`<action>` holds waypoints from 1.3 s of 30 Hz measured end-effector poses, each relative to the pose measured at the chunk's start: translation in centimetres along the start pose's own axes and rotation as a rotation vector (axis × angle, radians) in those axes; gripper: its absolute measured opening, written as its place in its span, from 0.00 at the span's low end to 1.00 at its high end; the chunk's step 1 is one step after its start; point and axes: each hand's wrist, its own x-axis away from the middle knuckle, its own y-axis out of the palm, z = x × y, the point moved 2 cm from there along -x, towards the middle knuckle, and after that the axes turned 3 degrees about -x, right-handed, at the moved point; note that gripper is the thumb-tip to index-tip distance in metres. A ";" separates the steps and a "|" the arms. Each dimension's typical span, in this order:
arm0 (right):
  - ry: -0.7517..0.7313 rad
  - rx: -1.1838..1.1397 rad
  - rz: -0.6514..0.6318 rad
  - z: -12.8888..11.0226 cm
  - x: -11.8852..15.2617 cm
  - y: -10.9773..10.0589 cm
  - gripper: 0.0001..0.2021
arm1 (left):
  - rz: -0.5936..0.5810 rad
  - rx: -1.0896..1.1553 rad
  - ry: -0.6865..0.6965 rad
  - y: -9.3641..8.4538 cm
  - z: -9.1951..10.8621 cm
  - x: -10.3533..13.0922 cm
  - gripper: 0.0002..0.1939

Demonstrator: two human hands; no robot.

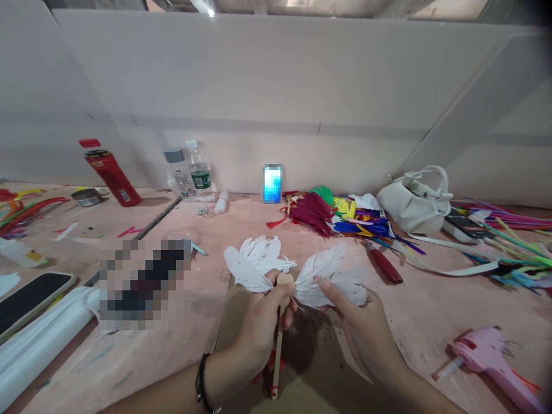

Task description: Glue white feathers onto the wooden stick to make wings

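- Our left hand [263, 319] is closed around the top of a wooden stick [278, 356], thumb against a small tan piece [284, 280] there; the stick points down towards us.
- Our right hand [366, 322] has a fingertip on the right white feathers [323, 276]; its underside is hidden, so we cannot tell whether it is closed on them.
- The two hands are apart, with the left white feathers [254, 259] fanned out just beyond our left hand.
- Beneath our hands, a brown board [233, 316] lies on the tabletop [172, 356].
- Beyond our right hand we have a red-handled tool [385, 265], coloured feathers [310, 213] and a white handbag [416, 207].
- To the right of our right hand lies a pink glue gun [483, 353].
- Well beyond our left hand stand a red bottle [112, 178] and two clear bottles [200, 178].
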 end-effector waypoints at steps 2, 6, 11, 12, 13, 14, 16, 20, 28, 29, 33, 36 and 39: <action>0.038 -0.054 0.030 -0.5 -0.2 -0.1 0.16 | -0.029 0.020 0.006 0.0 -0.1 0.0 0.12; -0.042 -0.083 0.080 -1.5 -1.0 -0.6 0.13 | -0.085 -0.029 -0.001 -0.1 -0.6 -0.1 0.14; -0.177 -0.004 0.162 -1.8 -2.7 -2.1 0.16 | -0.163 -0.157 0.032 -0.2 -0.6 0.0 0.16; -0.191 0.001 0.167 -1.8 -3.0 -2.3 0.16 | -0.169 -0.178 0.033 -0.1 -0.5 0.1 0.17; -0.200 0.002 0.172 -1.8 -3.2 -2.5 0.17 | -0.175 -0.196 0.033 -0.1 -0.3 0.2 0.17; -0.203 -0.002 0.180 -1.9 -3.4 -2.7 0.17 | -0.177 -0.210 0.034 0.0 -0.2 0.3 0.17; -0.201 -0.018 0.194 -2.1 -3.7 -2.8 0.18 | -0.180 -0.223 0.038 0.2 0.1 0.5 0.17; -0.200 -0.086 0.156 -2.8 -3.7 -2.6 0.20 | -0.162 -0.176 0.057 0.4 0.4 0.5 0.15; 0.014 0.106 -0.114 -2.5 -2.9 -1.7 0.19 | -0.096 -0.113 -0.004 -0.1 -0.1 0.0 0.12; 0.049 0.133 -0.128 -2.4 -2.8 -1.6 0.20 | -0.090 -0.104 -0.007 -0.1 -0.1 -0.1 0.12; 0.076 0.224 -0.137 -2.1 -2.6 -1.5 0.19 | -0.108 -0.081 -0.020 -0.3 -0.3 -0.2 0.13; 0.015 0.298 -0.111 -2.5 -2.5 -1.4 0.18 | -0.120 -0.117 -0.003 -0.4 -0.3 -0.1 0.15; -0.069 0.365 -0.076 -3.0 -2.4 -1.4 0.18 | -0.125 -0.155 0.019 -0.3 -0.1 -0.1 0.14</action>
